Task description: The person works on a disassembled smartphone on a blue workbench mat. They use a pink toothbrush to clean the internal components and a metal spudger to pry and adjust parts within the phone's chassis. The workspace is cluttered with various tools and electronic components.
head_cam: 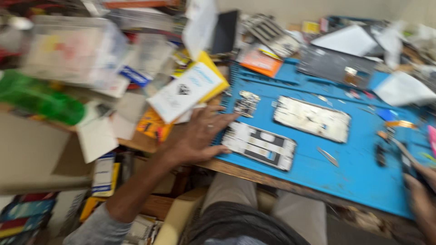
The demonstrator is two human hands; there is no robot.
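My left hand [200, 136] lies flat with fingers spread on the left edge of a blue work mat [354, 168], touching the end of an opened phone body [260, 145]. A second opened phone frame [312, 118] lies farther back on the mat, and a small circuit board [246, 103] sits just beyond my fingertips. My right hand [420, 195] is at the right edge of the view, closed around a dark tool [404, 156]; blur hides what kind it is. A pair of metal tweezers [328, 156] rests on the mat between the hands.
Piled at the left are a yellow-and-white packet [188, 88], papers, clear plastic boxes [72, 50] and a green bottle [38, 97]. A dark panel [336, 66] and white sheets lie at the back right. Small parts dot the mat's right side. My lap is below the table edge.
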